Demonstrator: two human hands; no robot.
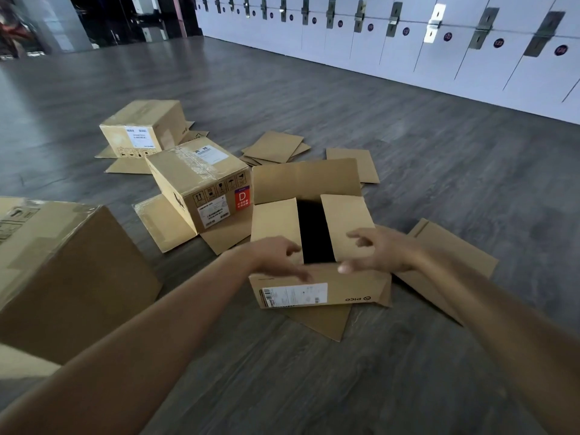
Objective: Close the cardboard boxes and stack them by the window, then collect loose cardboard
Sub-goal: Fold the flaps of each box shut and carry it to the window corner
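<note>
We take the open box [317, 246] on the floor [314, 387] as our mark. Far left of it stands a big sealed box [62, 271]; two taped boxes [201, 186] lie behind-left. Our left hand [276, 257] rests loosely spread on its left flap, our right hand [376, 252] spread over the right flap. Loose cardboard sheets [445, 255] lie beside it.

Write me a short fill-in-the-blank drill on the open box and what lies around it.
1. The open box has its two side flaps folded in and its far flap standing ____.
2. The square label on the taped box shows the letter ____.
3. Both hands, left and right, are at the open box's ____ edge.
4. Loose cardboard sheets lie on the ____.

Missing words: up; D; near; floor
</note>
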